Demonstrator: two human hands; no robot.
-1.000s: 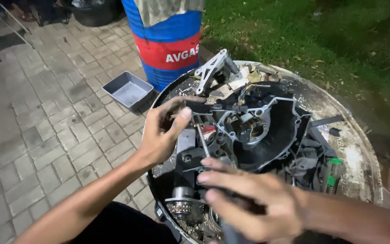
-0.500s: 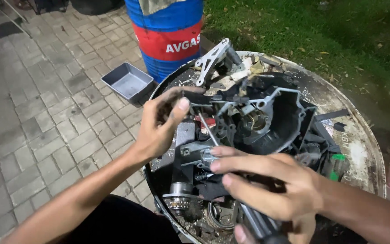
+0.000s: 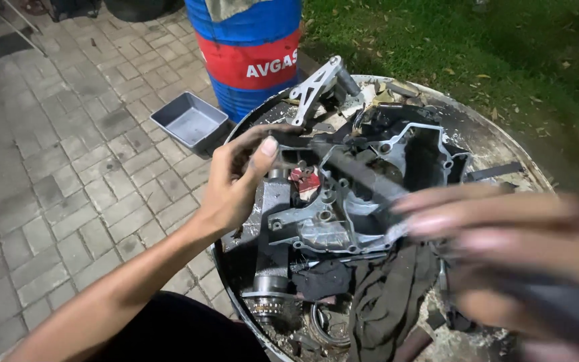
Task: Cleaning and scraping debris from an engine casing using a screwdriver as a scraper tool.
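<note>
Paving (image 3: 55, 181): grey brick, far left. Tray (image 3: 189, 123): grey, shallow, rectangular, on the paving just left of the barrel. Barrel (image 3: 246, 57): blue with a red band, upright, behind the round table. Table (image 3: 497, 151): round, grimy rim, carries all parts. Left hand (image 3: 232, 181): reaches in from lower left, fingers curled closed on the left edge of the casing, thumb on top. Casing (image 3: 343, 194): dark metal engine case with silver rims, lying open-side up at the middle of the table. Bracket (image 3: 316, 84): silver, angled, at the table's far edge beside the barrel. Gear (image 3: 266, 305): toothed, near the table's front edge, below the casing. Rag (image 3: 387, 302): dark cloth, draped over the casing's near side. Right hand (image 3: 504, 248): close to the camera and blurred, over the casing's right side, fingers extended leftward; whether it holds anything cannot be told. Grass (image 3: 477, 40): upper right, beyond the table.
</note>
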